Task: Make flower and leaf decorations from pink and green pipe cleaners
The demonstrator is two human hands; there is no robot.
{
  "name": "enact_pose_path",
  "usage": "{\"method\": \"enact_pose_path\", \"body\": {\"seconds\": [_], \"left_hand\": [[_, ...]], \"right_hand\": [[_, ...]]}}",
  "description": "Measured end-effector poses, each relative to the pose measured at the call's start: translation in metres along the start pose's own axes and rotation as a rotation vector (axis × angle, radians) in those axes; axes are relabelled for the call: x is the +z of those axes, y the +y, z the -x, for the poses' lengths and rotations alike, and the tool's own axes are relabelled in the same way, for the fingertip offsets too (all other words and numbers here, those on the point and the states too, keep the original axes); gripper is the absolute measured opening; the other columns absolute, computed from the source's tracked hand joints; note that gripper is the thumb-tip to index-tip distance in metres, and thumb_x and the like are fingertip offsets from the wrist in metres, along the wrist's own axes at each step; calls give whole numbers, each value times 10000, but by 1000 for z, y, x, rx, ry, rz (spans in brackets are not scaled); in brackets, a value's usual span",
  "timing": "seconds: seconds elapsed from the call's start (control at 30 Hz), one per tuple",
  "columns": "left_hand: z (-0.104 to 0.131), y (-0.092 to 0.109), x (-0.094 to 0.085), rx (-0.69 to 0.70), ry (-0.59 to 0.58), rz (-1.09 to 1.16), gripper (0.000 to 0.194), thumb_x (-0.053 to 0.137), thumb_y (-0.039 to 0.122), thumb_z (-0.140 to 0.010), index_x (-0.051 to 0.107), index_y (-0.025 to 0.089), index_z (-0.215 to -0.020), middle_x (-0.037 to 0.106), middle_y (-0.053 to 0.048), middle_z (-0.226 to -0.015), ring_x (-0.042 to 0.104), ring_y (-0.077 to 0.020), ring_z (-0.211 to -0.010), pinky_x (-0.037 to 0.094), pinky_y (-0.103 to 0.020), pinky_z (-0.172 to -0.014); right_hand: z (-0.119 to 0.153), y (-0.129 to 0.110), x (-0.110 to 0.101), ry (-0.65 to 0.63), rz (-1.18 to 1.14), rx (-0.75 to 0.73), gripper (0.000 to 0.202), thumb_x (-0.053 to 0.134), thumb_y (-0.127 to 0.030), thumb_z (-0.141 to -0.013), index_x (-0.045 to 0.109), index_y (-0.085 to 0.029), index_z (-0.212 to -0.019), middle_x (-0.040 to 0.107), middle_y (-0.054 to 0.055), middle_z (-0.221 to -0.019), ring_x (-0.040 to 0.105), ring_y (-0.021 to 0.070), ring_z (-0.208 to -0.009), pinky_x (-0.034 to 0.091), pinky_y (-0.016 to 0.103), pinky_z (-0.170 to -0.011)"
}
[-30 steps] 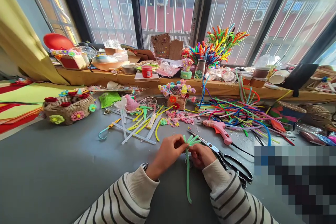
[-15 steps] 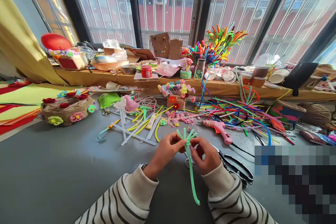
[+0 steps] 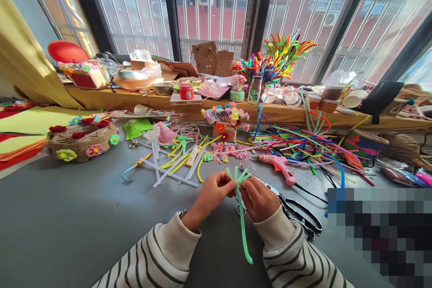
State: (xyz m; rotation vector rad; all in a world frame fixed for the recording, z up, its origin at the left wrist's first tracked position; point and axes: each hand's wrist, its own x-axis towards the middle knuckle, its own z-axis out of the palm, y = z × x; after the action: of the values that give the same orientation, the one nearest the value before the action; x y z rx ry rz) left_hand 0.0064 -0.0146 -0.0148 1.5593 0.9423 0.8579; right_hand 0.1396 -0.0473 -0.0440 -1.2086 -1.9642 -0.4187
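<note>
Windows (image 3: 216,9) fill the far side of my view, with a long wooden shelf (image 3: 162,101) below them crowded with jars, cups and a bunch of bright pipe cleaners (image 3: 280,56) standing upright. Nearer, I see the grey table (image 3: 67,225) running across the whole lower half, bare at the left front and cluttered toward the back. On its left stands a woven basket (image 3: 83,141) trimmed with small felt flowers. To the right of centre lies a loose heap of coloured pipe cleaners (image 3: 303,144), and just in front of that heap rests a pink glue gun (image 3: 278,165). Black-handled scissors (image 3: 297,213) lie on the table just beside my right wrist, blades pointing toward the middle. Both my arms come in from the bottom edge in striped sleeves. My left hand (image 3: 211,193) and right hand (image 3: 258,198) meet above the table near its centre, each with fingers closed in a pinch on the same green pipe cleaner (image 3: 243,225). That piece is held between the two hands, above the table: its long stem hangs down toward me between my wrists, while short green ends fan out upward just above my fingertips.
</note>
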Motion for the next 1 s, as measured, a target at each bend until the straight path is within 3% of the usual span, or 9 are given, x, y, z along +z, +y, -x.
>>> {"method": "enact_pose_path", "body": {"seconds": [0.1,0.2,0.37,0.47,0.53,0.6,0.8,1.0], "left_hand": [[0,-2,1,39,-2,-44,181,469,287,-665,422,149,-559,464,34,-490,460,-86,-485,374,-206,-502],[2,-4,3,111,44,-177,174,446,288,-677,417,158,-565,457,33,-509,445,-90,-503,357,-203,-501],[7,-4,7,283,154,-446,129,429,251,-684,431,174,-581,471,20,-554,436,-105,-543,330,-211,-532],[9,-2,9,349,141,-517,103,422,226,-689,450,181,-601,478,13,-569,442,-112,-559,320,-211,-542],[10,-2,10,373,127,-529,97,420,218,-691,457,184,-607,477,12,-578,446,-113,-568,317,-208,-547],[9,-1,9,364,129,-505,105,423,231,-694,453,183,-606,472,16,-576,443,-110,-567,318,-205,-550],[4,-4,5,197,81,-317,201,435,317,-691,411,170,-557,423,41,-515,402,-89,-511,313,-194,-498],[4,-3,3,89,51,-147,220,462,337,-674,447,151,-557,480,24,-520,438,-94,-517,339,-203,-510]], "right_hand": [[1,-3,2,-7,-59,78,175,347,-189,-757,485,-170,-652,505,28,-612,469,122,-571,332,216,-510],[3,-7,5,-29,-207,271,147,356,-219,-727,448,-172,-621,456,3,-563,424,108,-499,308,219,-470],[-1,-13,8,-54,-705,814,162,441,-291,-630,376,-187,-525,331,-66,-433,312,74,-387,248,212,-396],[-6,-13,4,-217,-1226,1255,172,445,-292,-569,351,-193,-464,241,-102,-347,225,45,-294,168,193,-319],[-9,-12,1,-335,-1512,1460,171,438,-290,-540,350,-190,-433,208,-116,-308,186,30,-253,115,181,-292],[-9,-11,0,-339,-1616,1473,190,469,-285,-508,346,-182,-406,244,-114,-286,200,19,-236,100,171,-284],[-2,-3,10,-79,-1315,1091,199,608,-287,-517,460,-155,-537,392,-99,-349,278,6,-271,151,151,-292],[0,2,11,-130,-1328,1125,284,626,-389,-519,481,-150,-568,368,-101,-346,248,0,-259,113,150,-271]]}}
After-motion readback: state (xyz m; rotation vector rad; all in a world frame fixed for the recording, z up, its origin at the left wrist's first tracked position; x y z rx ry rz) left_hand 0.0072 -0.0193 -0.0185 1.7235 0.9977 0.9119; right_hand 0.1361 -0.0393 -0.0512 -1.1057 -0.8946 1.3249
